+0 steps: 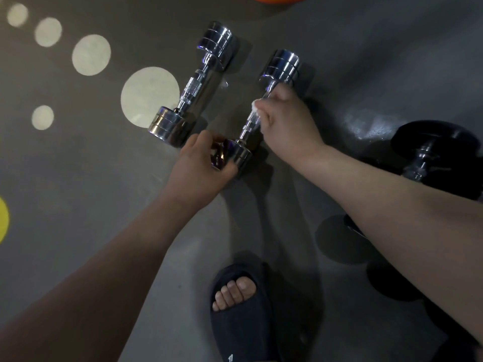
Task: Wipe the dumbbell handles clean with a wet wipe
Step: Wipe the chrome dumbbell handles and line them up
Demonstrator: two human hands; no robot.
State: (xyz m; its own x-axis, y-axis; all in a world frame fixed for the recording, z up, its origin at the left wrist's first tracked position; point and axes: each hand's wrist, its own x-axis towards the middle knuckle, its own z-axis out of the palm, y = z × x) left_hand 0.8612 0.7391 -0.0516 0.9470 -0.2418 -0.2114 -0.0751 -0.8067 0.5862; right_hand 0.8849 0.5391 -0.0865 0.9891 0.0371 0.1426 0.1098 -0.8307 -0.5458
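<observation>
1. Two dumbbells lie on the floor (pixel 104 178); the left dumbbell (pixel 192 84) waits untouched.
2. Your left grip (pixel 198 168) clasps the right dumbbell (pixel 249 124) by its near head; keep it from rolling.
3. Your right grip (pixel 285 121) pinches the wipe (pixel 254 107) round its handle; twist while sliding end to end, reaching the knurling.
</observation>
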